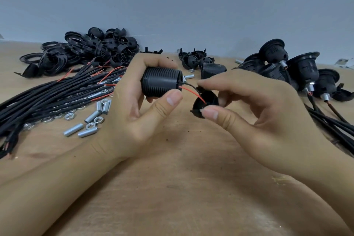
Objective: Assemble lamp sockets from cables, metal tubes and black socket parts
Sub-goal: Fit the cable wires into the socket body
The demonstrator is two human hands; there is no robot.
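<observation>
My left hand [134, 109] grips a black threaded socket body [161, 83], lying sideways above the wooden table [172, 188]. A red wire [191, 93] and a black wire [191, 86] run from its right end into a black socket cap [206, 101]. My right hand [254, 113] pinches that cap between thumb and fingers, just right of the body. A small gap separates cap and body.
A bundle of black cables [47, 97] lies at the left, with metal tubes [87, 132] and nuts [98, 119] beside it. Black rings and caps [92, 50] are heaped at the back left, more caps [195, 57] at the back middle. Finished sockets [298, 69] lie right.
</observation>
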